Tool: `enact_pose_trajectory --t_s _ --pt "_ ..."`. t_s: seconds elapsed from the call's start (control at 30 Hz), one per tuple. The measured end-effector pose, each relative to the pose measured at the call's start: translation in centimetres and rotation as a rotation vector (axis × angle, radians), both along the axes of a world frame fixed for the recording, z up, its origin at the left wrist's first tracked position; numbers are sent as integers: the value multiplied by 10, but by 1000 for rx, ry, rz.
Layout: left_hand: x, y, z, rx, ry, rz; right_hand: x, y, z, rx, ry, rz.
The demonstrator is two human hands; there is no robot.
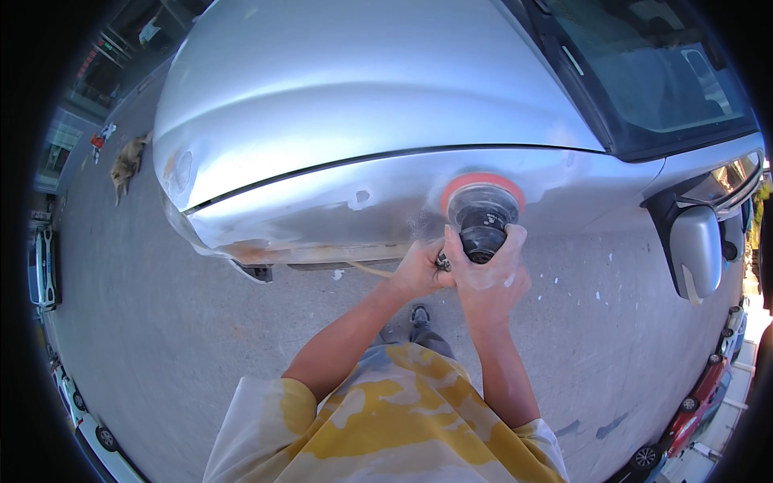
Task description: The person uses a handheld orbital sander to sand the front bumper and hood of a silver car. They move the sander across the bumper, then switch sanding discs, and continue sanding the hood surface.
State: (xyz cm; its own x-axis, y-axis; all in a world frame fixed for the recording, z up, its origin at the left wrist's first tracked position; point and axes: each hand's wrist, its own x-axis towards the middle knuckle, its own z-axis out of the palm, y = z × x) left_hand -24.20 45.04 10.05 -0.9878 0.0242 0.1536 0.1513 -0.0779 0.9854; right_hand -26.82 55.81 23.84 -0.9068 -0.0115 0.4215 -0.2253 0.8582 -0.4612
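Observation:
A black random orbital sander (483,214) with a red pad lies against the silver car's fender (398,187). My right hand (492,271) grips the sander's body from behind, thumb and fingers on either side of it. Just to the left, my left hand (423,265) is closed around the handle or hose end at the tool's side; its exact grip is partly hidden. Dull sanded patches, a small bare spot (362,196) and a brownish area (244,250) mark the fender. Pale dust coats my right fingers.
The hood (362,72) rises beyond the fender seam. A side mirror (696,250) juts out at the right. A yellowish hose (369,269) runs below the fender near my left wrist. A dog (128,163) lies on the concrete ground at far left. Parked cars, one red (703,398), line the edges.

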Motion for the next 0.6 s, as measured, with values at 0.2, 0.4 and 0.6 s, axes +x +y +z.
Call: enact_pose_trajectory --t_s 0.2,0.4,0.6 --pt "-17 18 6 -94 28 -11 -9 20 1 15 -2 -78" --pt "-37 40 22 -132 -38 -93 -21 45 12 -41 -64 -148" --pt "-36 38 27 -135 -37 -85 -23 45 20 -32 -79 -154"
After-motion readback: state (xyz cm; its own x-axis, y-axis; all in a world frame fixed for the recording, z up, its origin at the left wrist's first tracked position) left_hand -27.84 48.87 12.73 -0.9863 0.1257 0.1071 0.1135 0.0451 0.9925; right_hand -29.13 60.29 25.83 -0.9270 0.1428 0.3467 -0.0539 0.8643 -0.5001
